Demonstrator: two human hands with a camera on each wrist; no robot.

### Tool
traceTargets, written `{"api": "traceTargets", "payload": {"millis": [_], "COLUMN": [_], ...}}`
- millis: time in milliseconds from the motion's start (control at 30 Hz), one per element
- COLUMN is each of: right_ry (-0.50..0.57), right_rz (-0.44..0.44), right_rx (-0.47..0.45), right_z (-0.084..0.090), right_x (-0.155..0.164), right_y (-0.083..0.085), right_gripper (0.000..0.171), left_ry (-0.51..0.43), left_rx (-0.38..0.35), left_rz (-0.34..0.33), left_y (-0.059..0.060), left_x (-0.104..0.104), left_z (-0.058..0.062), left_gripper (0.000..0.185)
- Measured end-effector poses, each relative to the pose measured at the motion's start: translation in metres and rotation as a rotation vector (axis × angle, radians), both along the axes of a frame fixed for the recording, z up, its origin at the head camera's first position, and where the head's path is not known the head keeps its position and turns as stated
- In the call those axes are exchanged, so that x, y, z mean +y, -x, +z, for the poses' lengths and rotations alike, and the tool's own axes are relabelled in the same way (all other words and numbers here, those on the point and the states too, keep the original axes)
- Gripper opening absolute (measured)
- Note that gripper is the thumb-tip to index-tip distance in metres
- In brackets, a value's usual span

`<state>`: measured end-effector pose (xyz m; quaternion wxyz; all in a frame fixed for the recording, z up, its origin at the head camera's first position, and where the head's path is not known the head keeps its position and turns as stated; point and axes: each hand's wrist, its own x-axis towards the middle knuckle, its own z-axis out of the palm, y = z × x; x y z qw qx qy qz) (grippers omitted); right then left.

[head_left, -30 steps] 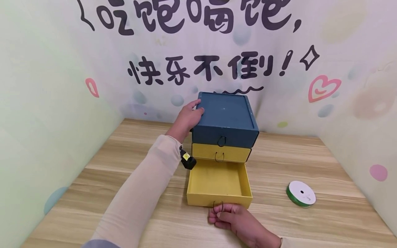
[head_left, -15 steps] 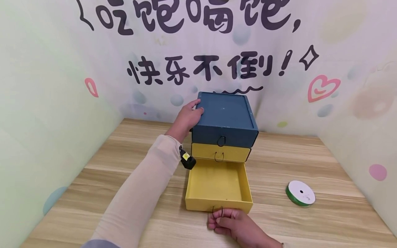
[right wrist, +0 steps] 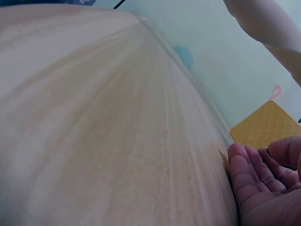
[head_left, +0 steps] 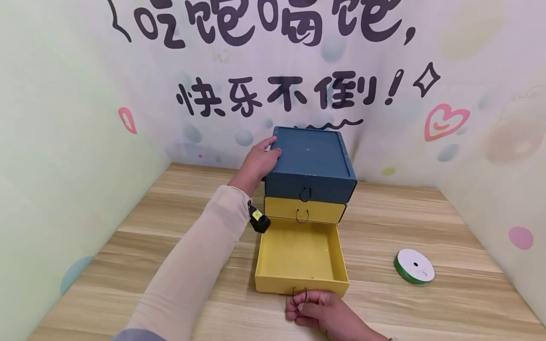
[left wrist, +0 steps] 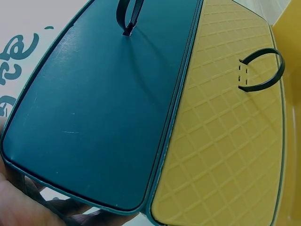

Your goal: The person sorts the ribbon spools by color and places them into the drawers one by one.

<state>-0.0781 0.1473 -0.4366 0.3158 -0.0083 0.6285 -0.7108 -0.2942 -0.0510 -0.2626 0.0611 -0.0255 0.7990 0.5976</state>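
A small desktop drawer unit (head_left: 313, 154) stands at the back, with a blue top section and yellow drawers below. Its bottom yellow drawer (head_left: 298, 253) is pulled well out, bare inside but for a tiny dark speck. My left hand (head_left: 258, 163) rests on the unit's upper left edge, thumb on top and fingers along the side, partly hidden. My right hand (head_left: 317, 312) pinches the thin black loop handle (head_left: 294, 296) on the bottom drawer's front. In the left wrist view, the blue front (left wrist: 94, 108) and the middle yellow drawer (left wrist: 221, 127) are closed, each with a black loop.
A ribbon spool (head_left: 414, 266), white on top with green ribbon round it, lies on the wooden table (head_left: 170, 213) to the right. A printed cloth wall (head_left: 213, 142) stands close behind the unit. A black device (head_left: 258, 220) sits on my left wrist.
The bottom drawer has slid a little further out toward me, with my right hand staying at its loop handle. My left hand keeps its place on the unit.
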Motion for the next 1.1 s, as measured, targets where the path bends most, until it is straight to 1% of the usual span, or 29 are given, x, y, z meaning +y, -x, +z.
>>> {"api": "traceTargets", "payload": {"millis": [233, 467, 667, 767, 900, 1100], "right_ry": [0.02, -0.023, 0.039, 0.051, 0.039, 0.039], "right_rz": [0.003, 0.02, 0.045, 0.049, 0.043, 0.053], "right_rx": [-0.002, -0.022, -0.017, -0.015, -0.024, -0.003], "right_z": [0.001, -0.0004, -0.0005, -0.0007, -0.0004, 0.0022], "right_x": [0.0018, 0.0033, 0.0046, 0.0048, 0.0038, 0.0035], "right_y": [-0.0032, -0.0055, -0.0072, -0.0078, -0.0076, -0.0088], "right_gripper": [0.018, 0.017, 0.016, 0.016, 0.016, 0.019], "left_ry": [0.013, 0.009, 0.008, 0.011, 0.004, -0.004], "left_rx": [0.003, -0.003, 0.003, 0.001, -0.004, -0.007], "left_rz": [0.001, 0.002, 0.007, 0.009, 0.012, 0.015], "left_y": [0.0012, 0.0011, 0.0009, 0.0005, 0.0, 0.0], "left_x": [0.0015, 0.0021, 0.0017, 0.0014, 0.0013, 0.0016], "left_z": [0.0003, 0.0006, 0.0002, 0.0001, 0.0005, 0.0004], "left_gripper": [0.051, 0.051, 0.051, 0.051, 0.051, 0.05]}}
